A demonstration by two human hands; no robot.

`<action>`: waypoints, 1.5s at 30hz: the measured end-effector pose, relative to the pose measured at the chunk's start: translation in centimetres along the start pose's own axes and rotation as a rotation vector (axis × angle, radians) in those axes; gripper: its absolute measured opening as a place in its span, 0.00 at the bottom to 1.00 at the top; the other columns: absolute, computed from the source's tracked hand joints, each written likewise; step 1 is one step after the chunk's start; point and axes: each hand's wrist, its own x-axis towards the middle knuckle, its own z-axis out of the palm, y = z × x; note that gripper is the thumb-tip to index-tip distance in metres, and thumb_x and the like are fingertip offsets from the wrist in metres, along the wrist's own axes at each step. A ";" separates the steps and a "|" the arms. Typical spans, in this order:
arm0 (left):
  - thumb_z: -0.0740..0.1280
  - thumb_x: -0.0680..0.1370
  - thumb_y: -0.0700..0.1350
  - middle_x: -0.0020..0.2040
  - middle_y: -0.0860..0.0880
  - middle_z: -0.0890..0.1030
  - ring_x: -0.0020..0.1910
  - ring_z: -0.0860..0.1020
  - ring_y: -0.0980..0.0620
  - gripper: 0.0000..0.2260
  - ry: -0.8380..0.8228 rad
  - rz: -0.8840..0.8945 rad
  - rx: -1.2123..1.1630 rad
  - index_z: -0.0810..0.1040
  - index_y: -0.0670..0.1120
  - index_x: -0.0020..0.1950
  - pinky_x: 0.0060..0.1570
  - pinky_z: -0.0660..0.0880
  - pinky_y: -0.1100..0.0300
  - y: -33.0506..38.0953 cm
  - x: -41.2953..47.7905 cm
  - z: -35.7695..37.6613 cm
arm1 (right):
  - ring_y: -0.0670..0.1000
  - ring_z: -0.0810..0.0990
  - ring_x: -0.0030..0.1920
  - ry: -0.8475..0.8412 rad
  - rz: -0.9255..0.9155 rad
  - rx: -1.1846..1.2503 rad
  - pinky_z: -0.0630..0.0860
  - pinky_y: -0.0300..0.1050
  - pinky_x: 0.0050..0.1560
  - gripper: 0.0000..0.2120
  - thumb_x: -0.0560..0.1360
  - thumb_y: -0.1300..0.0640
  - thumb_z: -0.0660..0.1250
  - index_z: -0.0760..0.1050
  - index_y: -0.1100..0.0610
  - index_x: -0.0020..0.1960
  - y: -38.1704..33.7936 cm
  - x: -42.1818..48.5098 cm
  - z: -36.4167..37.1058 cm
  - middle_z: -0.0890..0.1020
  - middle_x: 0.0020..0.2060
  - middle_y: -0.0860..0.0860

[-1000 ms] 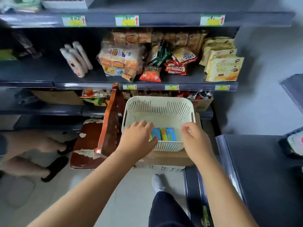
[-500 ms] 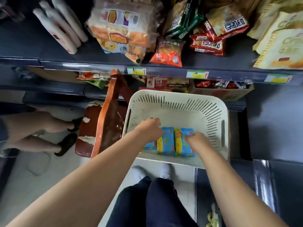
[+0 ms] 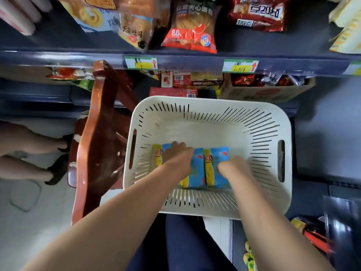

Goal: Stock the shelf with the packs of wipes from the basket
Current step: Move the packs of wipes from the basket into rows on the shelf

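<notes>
A cream slotted basket point(image 3: 211, 112) sits below the dark shelf point(image 3: 195, 61). Blue and yellow packs of wipes lie side by side on its floor. My left hand point(image 3: 178, 156) is down on the left pack point(image 3: 157, 155), fingers curled over it. A middle pack point(image 3: 197, 169) lies between my hands. My right hand point(image 3: 232, 166) presses on the right pack point(image 3: 218, 157), fingers curled at its near right edge. Whether either hand has a full grip is hidden by the hands themselves.
Snack bags point(image 3: 190, 26) fill the shelf above, with price tags point(image 3: 141, 62) on its edge. A worn brown chair point(image 3: 99, 133) stands left of the basket. A cardboard box point(image 3: 267, 90) of goods sits behind it. Another person's legs point(image 3: 23, 149) are at far left.
Both hands went from the basket's near rim down inside onto the packs. The camera has moved closer and tilted down over the basket.
</notes>
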 end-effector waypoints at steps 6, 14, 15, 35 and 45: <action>0.74 0.75 0.45 0.54 0.47 0.80 0.50 0.78 0.45 0.15 -0.027 -0.015 -0.276 0.75 0.52 0.58 0.45 0.75 0.55 -1.3 -0.9 -1.6 | 0.52 0.84 0.39 -0.146 -0.098 -0.032 0.72 0.40 0.33 0.09 0.70 0.60 0.73 0.82 0.59 0.50 1.0 -0.8 -1.1 0.85 0.39 0.55; 0.76 0.73 0.44 0.43 0.49 0.78 0.46 0.79 0.42 0.13 0.267 -0.111 -0.676 0.78 0.45 0.53 0.40 0.68 0.54 -3.5 -7.8 -7.6 | 0.50 0.76 0.39 0.026 -0.374 0.298 0.69 0.44 0.38 0.06 0.80 0.60 0.64 0.76 0.51 0.52 2.4 -7.4 -7.8 0.79 0.40 0.48; 0.76 0.73 0.44 0.44 0.50 0.79 0.46 0.78 0.44 0.13 0.309 -0.132 -0.734 0.79 0.46 0.55 0.41 0.69 0.54 -3.6 -8.8 -8.6 | 0.50 0.75 0.40 0.065 -0.426 0.325 0.70 0.45 0.41 0.07 0.81 0.60 0.62 0.75 0.48 0.54 2.3 -8.3 -8.8 0.77 0.40 0.46; 0.76 0.74 0.36 0.45 0.43 0.87 0.49 0.83 0.33 0.10 0.368 0.402 -1.263 0.83 0.46 0.52 0.56 0.80 0.35 -4.1 -26.8 -17.9 | 0.41 0.86 0.44 0.517 -0.534 1.144 0.76 0.30 0.36 0.17 0.74 0.69 0.72 0.85 0.50 0.56 10.2 -38.5 -11.3 0.88 0.48 0.45; 0.73 0.76 0.34 0.48 0.41 0.87 0.47 0.84 0.39 0.08 0.030 0.804 -1.160 0.83 0.44 0.52 0.53 0.79 0.45 4.6 -35.7 -12.8 | 0.56 0.82 0.38 1.004 -0.300 1.639 0.78 0.44 0.35 0.09 0.72 0.66 0.76 0.87 0.54 0.49 20.7 -49.4 -1.4 0.86 0.40 0.56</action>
